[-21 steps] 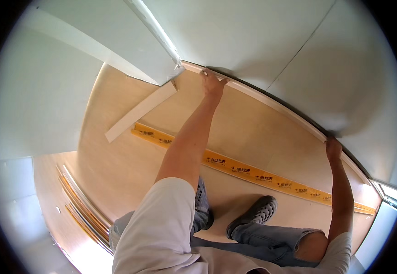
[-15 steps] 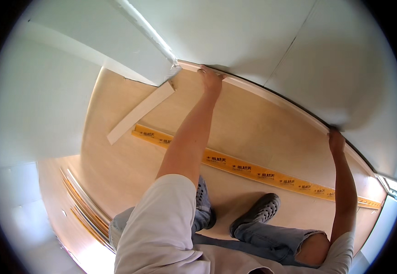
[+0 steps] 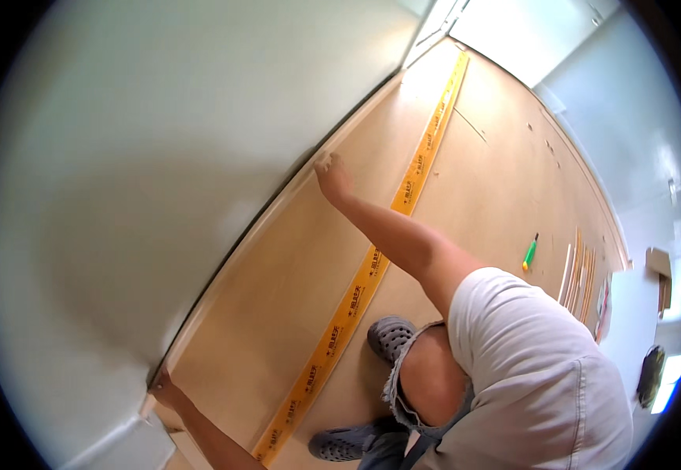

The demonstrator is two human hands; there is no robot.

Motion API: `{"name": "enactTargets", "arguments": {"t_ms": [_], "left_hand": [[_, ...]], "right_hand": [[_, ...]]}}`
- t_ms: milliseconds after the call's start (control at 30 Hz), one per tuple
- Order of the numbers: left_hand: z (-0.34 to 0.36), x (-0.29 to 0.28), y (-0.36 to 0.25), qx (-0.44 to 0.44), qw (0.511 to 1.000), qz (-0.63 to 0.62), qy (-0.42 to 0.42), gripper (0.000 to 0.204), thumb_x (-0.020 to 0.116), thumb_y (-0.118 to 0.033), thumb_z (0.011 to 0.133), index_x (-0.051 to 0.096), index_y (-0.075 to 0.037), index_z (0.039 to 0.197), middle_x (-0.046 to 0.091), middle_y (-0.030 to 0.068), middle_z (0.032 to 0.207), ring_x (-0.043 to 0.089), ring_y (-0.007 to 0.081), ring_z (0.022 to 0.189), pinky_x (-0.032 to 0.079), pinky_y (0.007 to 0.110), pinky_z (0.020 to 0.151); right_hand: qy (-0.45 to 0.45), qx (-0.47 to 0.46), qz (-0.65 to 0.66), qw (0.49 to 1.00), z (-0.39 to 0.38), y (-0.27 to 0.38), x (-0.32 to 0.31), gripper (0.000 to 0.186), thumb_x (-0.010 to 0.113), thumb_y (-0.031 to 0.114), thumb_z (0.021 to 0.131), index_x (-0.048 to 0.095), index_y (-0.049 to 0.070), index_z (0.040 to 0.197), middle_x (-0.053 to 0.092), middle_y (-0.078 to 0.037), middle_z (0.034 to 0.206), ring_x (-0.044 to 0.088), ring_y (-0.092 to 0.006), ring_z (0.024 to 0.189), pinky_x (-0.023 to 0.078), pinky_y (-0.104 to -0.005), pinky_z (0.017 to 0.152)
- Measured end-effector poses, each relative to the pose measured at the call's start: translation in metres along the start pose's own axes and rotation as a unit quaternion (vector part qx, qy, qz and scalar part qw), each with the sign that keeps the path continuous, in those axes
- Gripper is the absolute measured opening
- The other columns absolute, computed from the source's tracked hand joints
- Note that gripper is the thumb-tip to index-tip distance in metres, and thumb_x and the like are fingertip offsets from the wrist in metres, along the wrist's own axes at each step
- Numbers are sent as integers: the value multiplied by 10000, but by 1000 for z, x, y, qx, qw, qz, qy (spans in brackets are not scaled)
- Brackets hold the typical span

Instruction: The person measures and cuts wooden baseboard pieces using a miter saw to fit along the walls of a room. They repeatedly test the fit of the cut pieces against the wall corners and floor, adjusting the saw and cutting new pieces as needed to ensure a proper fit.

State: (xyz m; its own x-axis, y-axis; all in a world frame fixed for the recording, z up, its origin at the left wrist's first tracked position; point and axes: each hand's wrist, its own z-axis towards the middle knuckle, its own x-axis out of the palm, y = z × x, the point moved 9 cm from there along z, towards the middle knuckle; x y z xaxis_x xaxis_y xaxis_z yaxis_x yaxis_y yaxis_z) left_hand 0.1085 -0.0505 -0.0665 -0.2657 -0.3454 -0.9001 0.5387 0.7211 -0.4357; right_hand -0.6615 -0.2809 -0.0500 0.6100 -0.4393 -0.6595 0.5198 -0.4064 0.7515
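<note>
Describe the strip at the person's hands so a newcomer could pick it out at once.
Find the big pale wall filling the picture's left side, then the dark line along its foot. Beside that line runs the strip, with the left hand and right hand on it. Unlike the yellow strip to its right, it is plain and pale.

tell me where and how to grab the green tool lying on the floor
I'd pinch the tool by its green middle, coming from straight above, thumb and fingers across its two long sides. It lies flat on the tan floor, slim, with both long sides free. The narrow dark tip is probably best left clear of the fingers.
</note>
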Motion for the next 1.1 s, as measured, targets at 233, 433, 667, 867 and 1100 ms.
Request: {"name": "enactTargets", "arguments": {"t_ms": [233,433,667,867,1100], "left_hand": [[2,-24,-24,46,997,-37,57,822,786,-399,876,449,240,1266,679,349,1138,702,463,1034,586,496,859],[-22,-44,-61,53,995,-16,82,850,756,-455,889,459,251,1259,678,361,1136,696,462,1059,582,495,887],[-10,-34,-47,124,985,-1,121,768,704,-523,919,588,173,1224,677,336,1186,660,434,1153,523,471,988],[-19,-30,-64,215,970,-29,113,584,677,-474,956,716,61,1188,664,300,1263,637,444,1179,498,456,1022],[2,-16,-36,155,983,5,96,756,753,-510,894,603,143,1243,665,311,1235,625,461,1177,505,492,989]], "right_hand": [[51,38,163,985,6,9,43,909,627,480,993,164,32,1634,535,-266,1464,538,-384,1338,447,-456,1084],[88,57,137,985,11,4,50,909,617,486,996,152,43,1639,553,-279,1440,552,-394,1328,436,-455,1097],[50,53,138,988,10,16,46,889,649,403,983,169,20,1626,541,-290,1455,538,-428,1342,441,-456,1104],[32,24,203,978,34,-31,53,830,658,377,982,248,17,1608,569,-273,1429,555,-389,1328,448,-444,1094],[62,52,202,976,13,-44,60,519,693,368,976,554,-24,1287,670,-185,1148,637,-280,1061,515,-425,933]]}}
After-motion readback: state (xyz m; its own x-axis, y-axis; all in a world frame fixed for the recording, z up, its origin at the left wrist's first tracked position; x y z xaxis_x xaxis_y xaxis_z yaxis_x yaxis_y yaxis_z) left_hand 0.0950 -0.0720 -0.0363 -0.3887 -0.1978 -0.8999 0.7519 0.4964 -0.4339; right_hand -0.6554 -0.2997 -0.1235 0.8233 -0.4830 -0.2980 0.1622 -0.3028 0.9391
